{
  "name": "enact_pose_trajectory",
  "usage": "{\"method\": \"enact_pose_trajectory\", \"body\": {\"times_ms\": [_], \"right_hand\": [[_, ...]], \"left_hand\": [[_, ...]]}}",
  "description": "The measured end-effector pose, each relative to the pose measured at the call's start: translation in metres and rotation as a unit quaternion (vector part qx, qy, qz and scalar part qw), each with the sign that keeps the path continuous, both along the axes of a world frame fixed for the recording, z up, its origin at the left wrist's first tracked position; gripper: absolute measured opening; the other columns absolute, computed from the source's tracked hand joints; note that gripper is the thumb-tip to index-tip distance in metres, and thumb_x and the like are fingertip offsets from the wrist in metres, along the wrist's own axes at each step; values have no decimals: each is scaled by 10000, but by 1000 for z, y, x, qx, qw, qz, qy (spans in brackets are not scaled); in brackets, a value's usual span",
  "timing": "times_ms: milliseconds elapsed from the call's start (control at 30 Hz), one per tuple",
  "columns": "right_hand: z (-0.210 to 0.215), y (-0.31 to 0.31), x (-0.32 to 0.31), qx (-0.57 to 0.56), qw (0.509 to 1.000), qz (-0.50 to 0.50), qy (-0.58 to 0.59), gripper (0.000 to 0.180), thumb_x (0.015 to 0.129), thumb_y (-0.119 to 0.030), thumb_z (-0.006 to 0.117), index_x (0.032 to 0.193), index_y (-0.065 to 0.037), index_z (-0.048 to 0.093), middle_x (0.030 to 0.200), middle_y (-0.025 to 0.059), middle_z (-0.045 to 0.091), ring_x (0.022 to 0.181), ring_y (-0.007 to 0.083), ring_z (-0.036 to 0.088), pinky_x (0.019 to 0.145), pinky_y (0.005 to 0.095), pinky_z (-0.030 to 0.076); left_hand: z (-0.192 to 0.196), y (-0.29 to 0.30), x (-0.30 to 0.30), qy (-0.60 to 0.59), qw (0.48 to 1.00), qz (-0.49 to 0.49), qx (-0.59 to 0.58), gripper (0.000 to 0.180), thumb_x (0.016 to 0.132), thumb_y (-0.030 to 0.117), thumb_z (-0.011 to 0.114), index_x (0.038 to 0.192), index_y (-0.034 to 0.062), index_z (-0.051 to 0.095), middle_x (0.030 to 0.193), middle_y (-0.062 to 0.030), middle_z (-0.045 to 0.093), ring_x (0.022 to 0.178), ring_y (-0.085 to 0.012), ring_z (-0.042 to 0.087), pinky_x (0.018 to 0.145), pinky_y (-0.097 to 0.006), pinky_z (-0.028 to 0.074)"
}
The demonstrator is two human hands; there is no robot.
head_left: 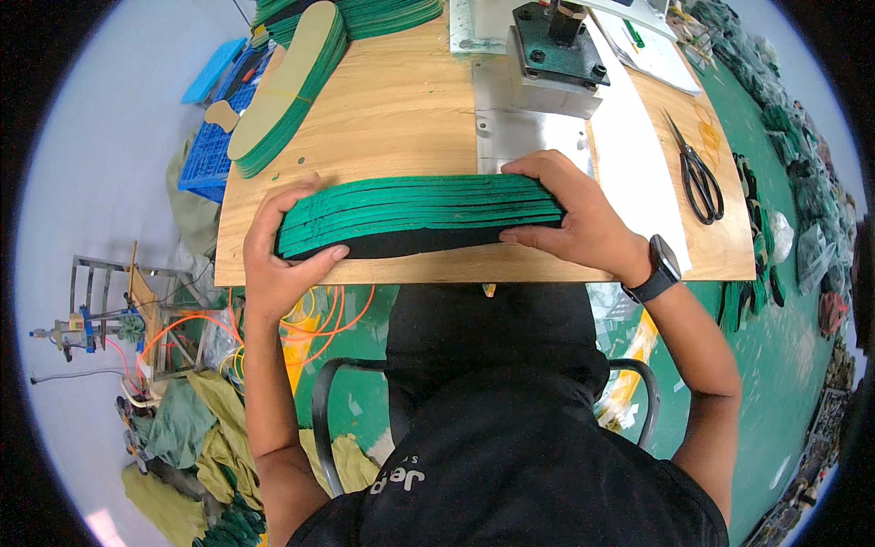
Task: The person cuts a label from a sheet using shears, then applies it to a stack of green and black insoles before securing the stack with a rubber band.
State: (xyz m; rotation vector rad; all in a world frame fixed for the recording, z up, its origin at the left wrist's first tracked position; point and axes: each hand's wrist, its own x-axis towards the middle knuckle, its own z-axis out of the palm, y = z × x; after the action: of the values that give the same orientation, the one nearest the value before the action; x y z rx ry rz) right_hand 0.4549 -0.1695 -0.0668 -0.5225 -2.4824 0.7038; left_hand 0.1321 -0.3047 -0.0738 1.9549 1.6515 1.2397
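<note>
A stack of green and black insoles (419,210) lies on its side near the table's front edge, layered edges facing up. Around its left end wraps my left hand (278,242), thumb on the black near side and fingers over the far side. My right hand (579,210) grips the other end the same way, with a dark watch on that wrist. Beyond my left hand rests another insole stack (287,100), beige on top with green edges and a thin band around it. More green insoles (392,16) are piled at the far edge.
A metal press (556,68) stands at the far right of the wooden table (392,109). Black-handled scissors (697,178) and yellow rubber bands (708,132) lie on the right side. A blue basket (214,150) is beside the left edge. Bagged bundles (811,182) line the floor at right.
</note>
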Motion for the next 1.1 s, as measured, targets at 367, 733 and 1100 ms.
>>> {"method": "enact_pose_trajectory", "body": {"times_ms": [367, 733, 1100], "right_hand": [[6, -18, 9, 49, 998, 24, -20, 742, 667, -122, 782, 1321, -54, 438, 1315, 186, 402, 1175, 376, 428, 984, 422, 392], [8, -13, 4, 207, 974, -15, -96, 638, 736, -157, 713, 1310, -59, 454, 1272, 163, 452, 1132, 348, 466, 939, 393, 406], [-16, -11, 18, 5, 998, -41, 50, 876, 703, -196, 810, 1388, -26, 293, 1219, 168, 456, 1113, 306, 485, 961, 351, 397]], "left_hand": [[6, 2, 12, -19, 1000, -3, -4, 677, 622, 159, 784, 1224, -7, 523, 1207, -138, 535, 1120, -246, 525, 967, -347, 401], [11, -2, 24, -58, 996, 61, 8, 631, 615, 84, 788, 1196, -13, 563, 1141, -116, 589, 1036, -216, 569, 926, -324, 432], [-8, -7, 18, -66, 996, 37, 44, 611, 693, 203, 683, 1237, -23, 524, 1194, -148, 553, 1103, -240, 532, 968, -351, 393]]}}
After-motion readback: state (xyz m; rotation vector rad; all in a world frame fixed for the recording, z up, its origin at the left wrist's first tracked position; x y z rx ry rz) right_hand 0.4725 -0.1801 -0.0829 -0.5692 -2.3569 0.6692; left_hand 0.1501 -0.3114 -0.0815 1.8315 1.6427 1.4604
